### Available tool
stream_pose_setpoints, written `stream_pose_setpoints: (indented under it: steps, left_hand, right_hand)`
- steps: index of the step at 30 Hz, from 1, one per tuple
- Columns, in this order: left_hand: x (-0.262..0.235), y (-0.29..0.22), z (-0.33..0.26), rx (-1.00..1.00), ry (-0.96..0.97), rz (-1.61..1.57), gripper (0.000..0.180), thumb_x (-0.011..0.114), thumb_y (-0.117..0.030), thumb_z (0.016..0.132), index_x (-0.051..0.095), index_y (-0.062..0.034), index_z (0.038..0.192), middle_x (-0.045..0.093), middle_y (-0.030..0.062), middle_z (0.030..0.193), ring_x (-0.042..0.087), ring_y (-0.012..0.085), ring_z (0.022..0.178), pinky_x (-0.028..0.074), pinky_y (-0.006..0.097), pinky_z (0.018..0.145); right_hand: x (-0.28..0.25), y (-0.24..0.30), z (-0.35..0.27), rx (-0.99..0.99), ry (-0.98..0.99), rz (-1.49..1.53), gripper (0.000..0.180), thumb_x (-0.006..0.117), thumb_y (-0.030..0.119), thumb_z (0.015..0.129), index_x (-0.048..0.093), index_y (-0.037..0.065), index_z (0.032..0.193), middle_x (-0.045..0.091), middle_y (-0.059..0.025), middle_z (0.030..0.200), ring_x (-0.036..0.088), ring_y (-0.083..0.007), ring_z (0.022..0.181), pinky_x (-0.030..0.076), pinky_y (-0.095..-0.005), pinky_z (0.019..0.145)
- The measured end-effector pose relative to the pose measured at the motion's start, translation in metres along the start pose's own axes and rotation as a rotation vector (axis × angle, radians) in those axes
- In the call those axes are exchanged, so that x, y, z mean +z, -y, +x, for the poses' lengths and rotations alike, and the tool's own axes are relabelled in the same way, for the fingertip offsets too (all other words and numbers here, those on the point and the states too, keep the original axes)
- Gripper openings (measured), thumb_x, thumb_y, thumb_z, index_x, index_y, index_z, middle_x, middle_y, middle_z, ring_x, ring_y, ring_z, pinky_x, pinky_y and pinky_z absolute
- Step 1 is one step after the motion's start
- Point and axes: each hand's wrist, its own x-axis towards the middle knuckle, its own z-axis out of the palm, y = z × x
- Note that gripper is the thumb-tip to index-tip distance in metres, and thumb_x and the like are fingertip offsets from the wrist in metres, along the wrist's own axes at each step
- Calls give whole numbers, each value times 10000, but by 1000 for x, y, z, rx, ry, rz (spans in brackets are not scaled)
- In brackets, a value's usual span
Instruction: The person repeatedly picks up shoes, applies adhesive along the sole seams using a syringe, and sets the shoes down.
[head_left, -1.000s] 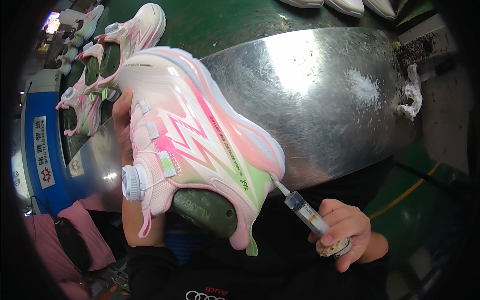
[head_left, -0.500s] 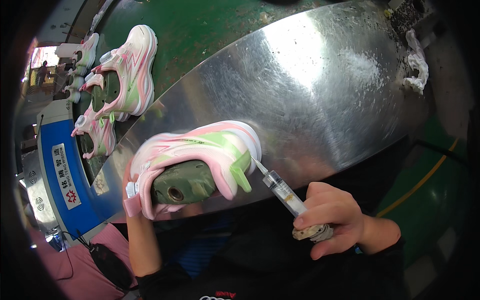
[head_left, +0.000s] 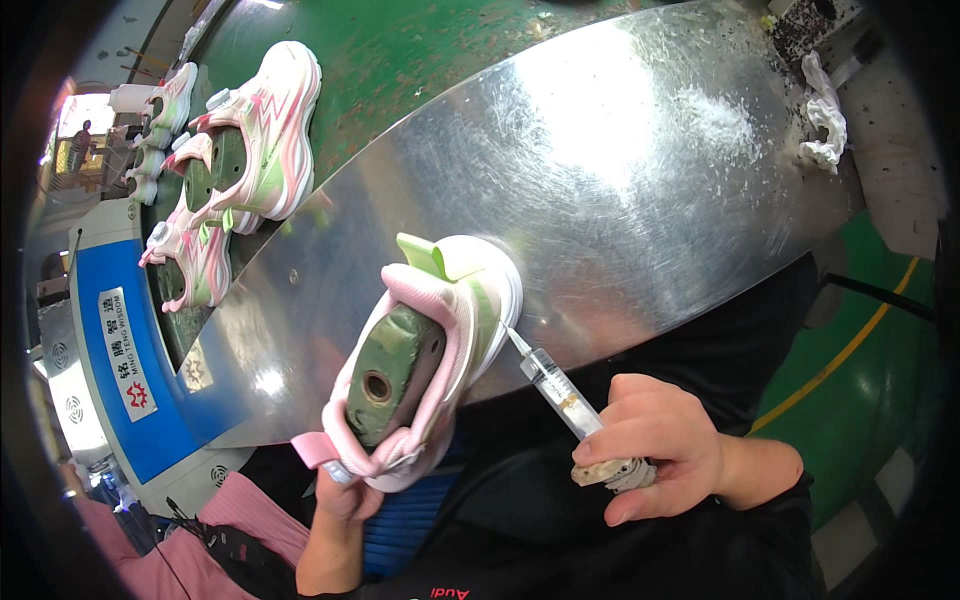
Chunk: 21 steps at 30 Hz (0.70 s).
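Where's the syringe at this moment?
In the head view, the syringe is just right of centre, in the lower half, held in the right hand, its nozzle at the heel end of the pink-and-white held shoe.

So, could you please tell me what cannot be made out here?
In the head view:
Left hand: partly hidden by the held shoe.
Its toe: hidden behind its own upper.
Syringe: tip too fine to tell whether it touches the shoe.
Farthest shoes: too small for detail.
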Motion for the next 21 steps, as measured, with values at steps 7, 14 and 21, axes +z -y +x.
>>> stream_pose_setpoints:
  steps: [7, 14, 21]
  left_hand:
    - [32, 22, 1, -117, 148, -362, 872, 647, -12, 684, 164, -14, 1410, 412, 170, 1328, 429, 302, 1220, 302, 427, 1053]
    - [44, 42, 9, -245, 282, -480, 824, 595, 81, 669, 216, -4, 1395, 432, 155, 1326, 424, 283, 1234, 319, 422, 1038]
    - [73, 55, 36, -375, 470, -519, 765, 611, 71, 659, 332, -70, 1357, 483, 127, 1285, 442, 267, 1214, 360, 428, 1009]
  right_hand:
    - [5, 18, 7, 10, 1, -26, 408, 766, 252, 703, 621, 13, 1000, 643, -34, 816, 508, -188, 586, 366, -291, 536]
    - [4, 56, 10, 223, 147, 22, 424, 772, 308, 700, 641, 24, 987, 672, -20, 832, 559, -160, 598, 363, -271, 561]
    - [-6, 104, -4, 228, 144, -62, 452, 725, 377, 724, 611, -7, 933, 632, -56, 724, 544, -205, 569, 341, -319, 518]
